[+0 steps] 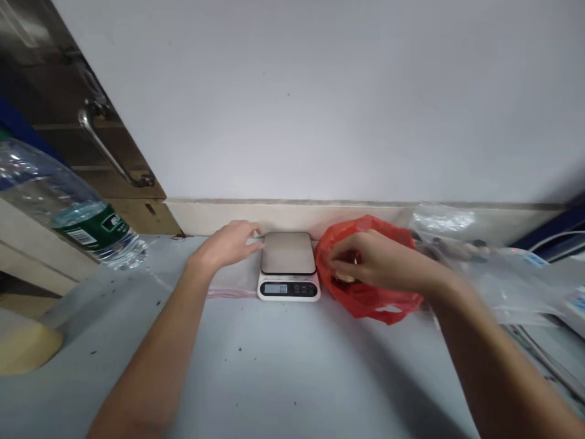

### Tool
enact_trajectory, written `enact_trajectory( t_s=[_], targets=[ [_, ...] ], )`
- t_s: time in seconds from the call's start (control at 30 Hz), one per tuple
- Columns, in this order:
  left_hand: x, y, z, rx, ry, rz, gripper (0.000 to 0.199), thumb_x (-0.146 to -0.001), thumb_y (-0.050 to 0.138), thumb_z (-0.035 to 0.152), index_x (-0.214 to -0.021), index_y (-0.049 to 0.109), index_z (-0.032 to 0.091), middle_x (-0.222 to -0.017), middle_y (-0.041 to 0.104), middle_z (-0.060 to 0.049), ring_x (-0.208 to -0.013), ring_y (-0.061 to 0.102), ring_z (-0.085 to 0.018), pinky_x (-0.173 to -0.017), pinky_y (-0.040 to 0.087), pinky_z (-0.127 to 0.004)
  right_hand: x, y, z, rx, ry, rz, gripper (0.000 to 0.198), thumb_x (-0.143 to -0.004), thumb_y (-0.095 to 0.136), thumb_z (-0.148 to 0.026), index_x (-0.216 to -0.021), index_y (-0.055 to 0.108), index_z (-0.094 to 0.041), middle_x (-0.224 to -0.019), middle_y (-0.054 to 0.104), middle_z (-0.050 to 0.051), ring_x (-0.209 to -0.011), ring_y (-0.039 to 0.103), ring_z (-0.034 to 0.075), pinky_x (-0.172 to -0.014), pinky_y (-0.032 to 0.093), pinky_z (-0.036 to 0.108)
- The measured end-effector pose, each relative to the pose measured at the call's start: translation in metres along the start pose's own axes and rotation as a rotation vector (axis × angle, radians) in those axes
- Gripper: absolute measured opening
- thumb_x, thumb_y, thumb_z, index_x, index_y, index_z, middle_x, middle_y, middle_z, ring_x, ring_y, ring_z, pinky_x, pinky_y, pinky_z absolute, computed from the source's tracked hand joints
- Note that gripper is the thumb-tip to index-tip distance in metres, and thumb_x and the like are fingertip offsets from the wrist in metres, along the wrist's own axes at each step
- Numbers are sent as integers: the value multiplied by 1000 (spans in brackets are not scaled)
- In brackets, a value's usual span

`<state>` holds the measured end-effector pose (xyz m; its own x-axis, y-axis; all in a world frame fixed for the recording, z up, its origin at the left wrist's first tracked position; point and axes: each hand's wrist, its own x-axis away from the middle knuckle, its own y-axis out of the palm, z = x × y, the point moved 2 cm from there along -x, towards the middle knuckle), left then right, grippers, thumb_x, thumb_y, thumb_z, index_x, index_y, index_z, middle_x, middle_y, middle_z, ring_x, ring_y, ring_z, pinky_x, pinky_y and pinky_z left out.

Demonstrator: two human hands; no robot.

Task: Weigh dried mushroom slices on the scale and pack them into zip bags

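A digital kitchen scale (pixel 289 253) with a metal plate stands against the wall, its small display lit. Just left of it is my left hand (pixel 231 244), thumb and fingers apart with nothing between them, above a clear plastic bag (pixel 235 280) lying flat. My right hand (pixel 368 259) reaches into the mouth of a red plastic bag (pixel 338 235) on the scale's right side. Its fingers are curled together; whether they pinch something is hidden. Some tan contents show faintly under the fingers inside the red bag.
A water bottle (pixel 86 213) with a green label stands at the left, near a metal door handle (pixel 112 149). A yellowish rounded object (pixel 30 347) is at the left edge. Clear plastic packaging (pixel 493 274) and cables (pixel 543 360) lie at the right.
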<state>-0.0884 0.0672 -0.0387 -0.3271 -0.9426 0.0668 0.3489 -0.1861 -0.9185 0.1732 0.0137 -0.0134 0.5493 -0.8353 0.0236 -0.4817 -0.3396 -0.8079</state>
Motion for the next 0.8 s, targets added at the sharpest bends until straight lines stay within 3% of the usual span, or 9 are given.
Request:
enact_trajectory(
  t_s=[0.07,0.1,0.17,0.27,0.4,0.47,0.57,0.67,0.8],
  targets=[
    [3,-1,37,58,164,69,37,-96,49,45,-111,74,22,-120,73,-11,-114,66,-32,-101,48,-40,7,-10,22,-3,107,-125,23,-86,63,-25,-68,76,-22,-62,67,1,-56,55,15,-54,38,27],
    [4,2,55,85,251,45,37,-97,48,45,-108,75,23,-119,73,-10,-115,65,-31,-102,47,-40,9,-13,31,16,148,-147,20,-85,65,-27,-71,78,-23,-66,71,2,-58,58,17,-55,40,28],
    [5,10,83,103,356,-30,34,-97,49,42,-102,77,24,-127,69,-9,-121,61,-30,-103,47,-40,11,-20,42,60,204,-48,18,-83,66,-28,-70,77,-25,-69,73,3,-60,60,18,-56,42,28],
    [3,23,109,90,389,-98,32,-97,50,40,-98,78,24,-123,64,-8,-119,59,-28,-96,49,-38,15,-32,47,158,214,99,19,-84,63,-29,-69,75,-26,-70,73,4,-58,58,17,-54,40,28],
    [-3,36,128,129,474,-14,28,-95,55,36,-83,77,23,-102,64,-7,-108,58,-26,-90,50,-35,34,-56,50,159,206,140,22,-84,60,-35,-73,76,-26,-68,74,1,-58,60,17,-52,41,28],
    [-5,43,137,161,541,-40,26,-95,56,31,-78,75,23,-89,67,-5,-98,60,-25,-83,49,-34,48,-73,63,141,285,286,17,-79,63,-35,-77,77,-26,-68,74,1,-58,62,19,-52,42,29],
    [-7,57,148,99,578,-180,36,-97,52,23,-64,67,23,-67,64,-2,-77,61,-22,-72,45,-33,70,-92,95,109,476,514,10,-72,69,-33,-74,76,-27,-68,73,3,-57,62,21,-52,44,33],
    [-11,69,148,-21,554,-186,40,-100,48,23,-65,67,22,-75,70,-5,-90,65,-25,-78,46,-34,87,-97,125,37,643,519,13,-62,80,-35,-64,70,-27,-66,72,5,-60,64,24,-55,48,37],
    [-19,78,142,-141,587,-141,39,-104,41,23,-92,78,20,-104,79,-8,-118,61,-30,-105,42,-41,94,-90,132,3,753,447,17,-60,83,-31,-55,67,-27,-61,70,4,-64,65,26,-61,49,39]
  ],
)
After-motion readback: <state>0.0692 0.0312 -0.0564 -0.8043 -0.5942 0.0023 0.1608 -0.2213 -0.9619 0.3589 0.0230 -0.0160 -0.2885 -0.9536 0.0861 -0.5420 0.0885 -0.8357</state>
